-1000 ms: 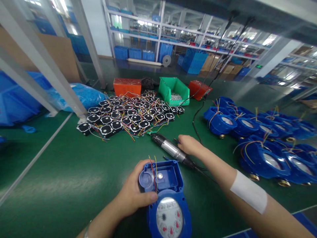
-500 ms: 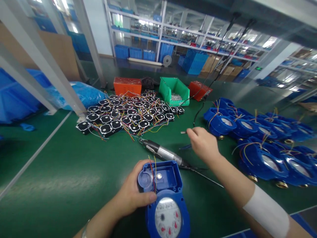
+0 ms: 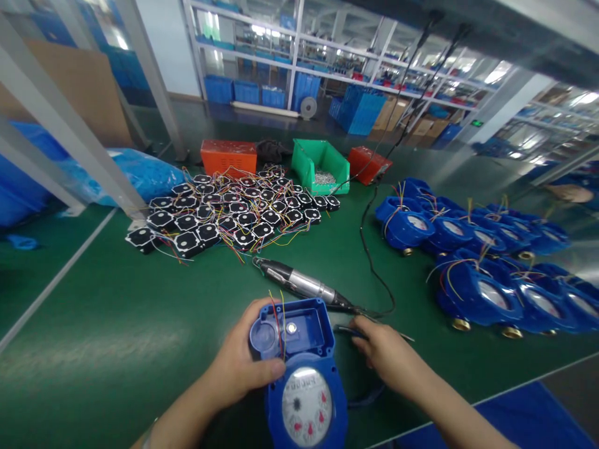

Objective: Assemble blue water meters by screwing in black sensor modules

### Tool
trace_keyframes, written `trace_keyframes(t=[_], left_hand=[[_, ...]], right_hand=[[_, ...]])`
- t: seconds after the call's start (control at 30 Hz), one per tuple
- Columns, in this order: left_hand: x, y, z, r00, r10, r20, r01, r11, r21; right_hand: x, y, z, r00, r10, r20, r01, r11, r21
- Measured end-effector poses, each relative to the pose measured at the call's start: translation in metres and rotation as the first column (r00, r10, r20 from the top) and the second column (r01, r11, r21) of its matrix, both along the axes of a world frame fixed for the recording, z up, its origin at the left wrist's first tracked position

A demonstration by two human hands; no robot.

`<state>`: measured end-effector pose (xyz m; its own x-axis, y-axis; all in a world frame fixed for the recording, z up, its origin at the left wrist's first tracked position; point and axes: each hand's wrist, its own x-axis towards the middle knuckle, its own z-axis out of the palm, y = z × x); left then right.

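A blue water meter (image 3: 299, 374) with an open top compartment and thin coloured wires lies on the green table in front of me. My left hand (image 3: 241, 362) is closed round its left side, thumb on the dial rim. My right hand (image 3: 388, 358) is just right of the meter with fingers pinched on a small dark tool (image 3: 344, 329) that points at the compartment. An electric screwdriver (image 3: 297, 284) lies on the table just beyond the meter, its cable running right.
A pile of black modules with coloured wires (image 3: 234, 212) lies at mid-table. Behind it stand an orange box (image 3: 228, 157), a green bin of screws (image 3: 321, 165) and another orange box (image 3: 367, 165). Several blue meters (image 3: 477, 262) crowd the right side.
My right hand lifted from beside the screwdriver with a small tool pinched in it, then came down to the right side of the meter. My left hand stayed on the meter.
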<state>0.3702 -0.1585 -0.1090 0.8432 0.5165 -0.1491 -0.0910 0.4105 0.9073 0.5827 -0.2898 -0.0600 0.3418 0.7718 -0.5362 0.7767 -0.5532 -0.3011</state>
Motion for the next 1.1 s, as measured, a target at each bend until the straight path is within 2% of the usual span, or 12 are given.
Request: trace_keyframes(t=[0.13, 0.3, 0.5, 0.6, 0.67, 0.73, 0.8, 0.87, 0.9, 0.93, 0.97, 1.1], left_hand=[[0.001, -0.001, 0.001, 1.0, 0.015, -0.011, -0.015, 1.0, 0.025], [0.002, 0.0, 0.002, 1.0, 0.022, 0.002, -0.022, 1.0, 0.004], [0.002, -0.001, 0.001, 1.0, 0.023, 0.008, -0.022, 1.0, -0.009], [0.001, -0.001, -0.001, 1.0, 0.012, 0.016, -0.012, 1.0, -0.015], [0.001, -0.001, -0.003, 1.0, 0.008, 0.019, -0.008, 1.0, -0.014], [0.001, -0.001, -0.003, 1.0, 0.018, 0.016, -0.018, 1.0, 0.006], [0.002, -0.002, -0.003, 1.0, 0.023, 0.014, -0.024, 1.0, 0.012], [0.003, -0.002, -0.002, 1.0, 0.01, 0.024, -0.01, 1.0, -0.009], [0.003, -0.002, -0.002, 1.0, 0.004, 0.029, -0.003, 1.0, -0.018], [0.003, -0.002, -0.002, 1.0, 0.001, 0.031, 0.0, 1.0, -0.02], [0.002, -0.002, -0.002, 1.0, 0.006, 0.03, -0.005, 1.0, -0.014], [0.002, -0.001, -0.003, 0.999, 0.047, 0.006, -0.048, 0.996, 0.071]], right_hand=[[-0.008, -0.016, -0.007, 0.985, 0.123, 0.12, -0.126, 0.992, 0.013], [-0.021, -0.03, -0.009, 0.948, 0.3, 0.104, -0.282, 0.947, -0.155], [-0.03, -0.03, -0.027, 0.953, 0.241, 0.184, -0.264, 0.958, 0.112], [-0.018, -0.021, -0.013, 0.972, 0.2, 0.123, -0.214, 0.969, 0.121], [-0.005, -0.016, 0.01, 0.989, 0.143, 0.027, -0.145, 0.962, 0.23], [0.005, -0.013, 0.036, 0.99, 0.088, -0.109, -0.026, 0.882, 0.47], [0.006, -0.01, 0.059, 0.946, 0.079, -0.313, 0.173, 0.696, 0.697], [-0.003, -0.002, 0.07, 0.847, 0.148, -0.51, 0.384, 0.495, 0.78], [-0.01, 0.004, 0.07, 0.792, 0.199, -0.577, 0.456, 0.436, 0.776], [-0.017, 0.01, 0.068, 0.742, 0.255, -0.62, 0.498, 0.411, 0.764], [-0.024, 0.017, 0.063, 0.699, 0.307, -0.646, 0.511, 0.418, 0.751], [-0.038, 0.04, 0.037, 0.585, 0.422, -0.692, 0.441, 0.55, 0.709]])
